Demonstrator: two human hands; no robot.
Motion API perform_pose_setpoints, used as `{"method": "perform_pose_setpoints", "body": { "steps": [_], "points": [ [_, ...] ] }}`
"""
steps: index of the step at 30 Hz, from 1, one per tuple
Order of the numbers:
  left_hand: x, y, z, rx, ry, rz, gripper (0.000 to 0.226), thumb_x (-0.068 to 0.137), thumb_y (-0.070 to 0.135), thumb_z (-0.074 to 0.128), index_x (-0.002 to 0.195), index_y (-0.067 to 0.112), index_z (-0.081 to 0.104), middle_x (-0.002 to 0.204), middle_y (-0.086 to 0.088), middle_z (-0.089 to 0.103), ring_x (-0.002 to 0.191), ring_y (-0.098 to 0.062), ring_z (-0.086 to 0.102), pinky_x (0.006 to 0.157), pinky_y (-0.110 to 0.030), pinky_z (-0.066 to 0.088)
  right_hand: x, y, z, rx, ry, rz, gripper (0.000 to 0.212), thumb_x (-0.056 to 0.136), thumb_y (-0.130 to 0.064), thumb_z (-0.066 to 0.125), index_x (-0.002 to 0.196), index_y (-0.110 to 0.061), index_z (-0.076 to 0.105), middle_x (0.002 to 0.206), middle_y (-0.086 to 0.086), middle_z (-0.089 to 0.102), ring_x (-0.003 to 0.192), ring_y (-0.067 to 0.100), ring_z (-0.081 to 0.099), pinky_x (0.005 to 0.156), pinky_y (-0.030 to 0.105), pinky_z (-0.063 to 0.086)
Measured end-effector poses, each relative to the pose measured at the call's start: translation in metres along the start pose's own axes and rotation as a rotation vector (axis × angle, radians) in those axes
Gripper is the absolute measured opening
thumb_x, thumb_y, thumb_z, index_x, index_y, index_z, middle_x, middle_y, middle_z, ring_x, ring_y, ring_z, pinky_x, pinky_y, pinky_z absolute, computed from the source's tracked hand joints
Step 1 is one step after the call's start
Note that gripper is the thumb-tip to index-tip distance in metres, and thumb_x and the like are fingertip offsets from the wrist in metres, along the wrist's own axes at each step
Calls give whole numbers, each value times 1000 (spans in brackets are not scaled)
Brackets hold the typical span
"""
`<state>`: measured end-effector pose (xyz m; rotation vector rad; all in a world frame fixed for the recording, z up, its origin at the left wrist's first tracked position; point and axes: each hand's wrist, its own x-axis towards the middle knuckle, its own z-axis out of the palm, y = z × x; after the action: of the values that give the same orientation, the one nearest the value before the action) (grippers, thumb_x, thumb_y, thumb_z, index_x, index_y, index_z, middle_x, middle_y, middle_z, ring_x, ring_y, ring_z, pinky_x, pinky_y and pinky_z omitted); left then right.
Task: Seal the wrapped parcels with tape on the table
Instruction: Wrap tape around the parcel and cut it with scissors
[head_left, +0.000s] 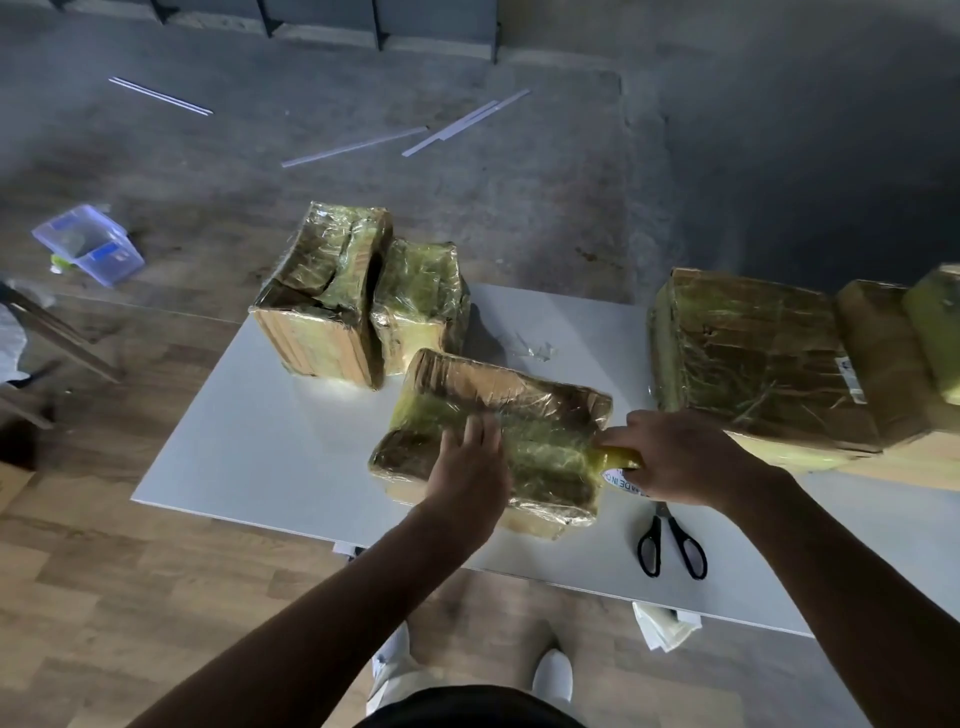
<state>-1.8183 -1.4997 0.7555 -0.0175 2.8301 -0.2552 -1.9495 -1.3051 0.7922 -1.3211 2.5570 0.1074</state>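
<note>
left hand (467, 470) pressing parcel (540, 405), right hand (675, 457) — tape (621, 461)

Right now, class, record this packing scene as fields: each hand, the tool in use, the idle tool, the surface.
left hand: presses flat on the film-wrapped brown parcel
right hand: grips the yellowish tape roll at that parcel's right end
idle tool: black-handled scissors, beside the right hand
surface: white table

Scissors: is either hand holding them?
No, the scissors lie on the white table; the right hand grips the tape roll and the left hand presses a parcel.
</note>
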Motion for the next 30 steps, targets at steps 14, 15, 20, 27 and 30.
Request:
{"method": "perform_pose_setpoints", "body": {
  "steps": [14,15,20,27,30],
  "points": [
    [18,48,2,88,44,77,76,98,31,42,152,4,-3,134,-22,33,122,-36,36,99,-54,35,3,-1,6,81,59,-52,42,87,-33,60,128,-37,53,89,-8,44,83,16,53,62,22,30],
    [19,49,4,112,48,69,74,98,31,42,152,2,0,134,-22,34,120,-36,37,99,-55,35,2,2,7,162,63,-47,45,86,-31,62,129,-38,53,90,-9,45,82,14,51,61,20,30],
    [24,65,2,156,-58,24,55,100,21,39,146,-6,26,146,-27,23,128,-41,31,104,-58,31,-12,14,23,452,187,-86,55,78,-23,72,124,-44,49,106,-10,54,90,9,55,72,26,48],
    [18,57,15,23,148,3,72,59,43,78,117,2,68,95,-12,63,79,-25,56,71,-44,52,-24,24,38,563,231,-47,54,79,-25,76,124,-40,50,109,-14,53,91,11,55,72,21,48],
    [20,56,21,-18,224,-33,80,57,39,78,126,1,61,89,-13,61,74,-27,55,70,-44,52,-28,34,35,455,187,-30,44,83,-40,70,124,-39,56,101,-7,58,88,16,59,73,28,51]
  ]
}}
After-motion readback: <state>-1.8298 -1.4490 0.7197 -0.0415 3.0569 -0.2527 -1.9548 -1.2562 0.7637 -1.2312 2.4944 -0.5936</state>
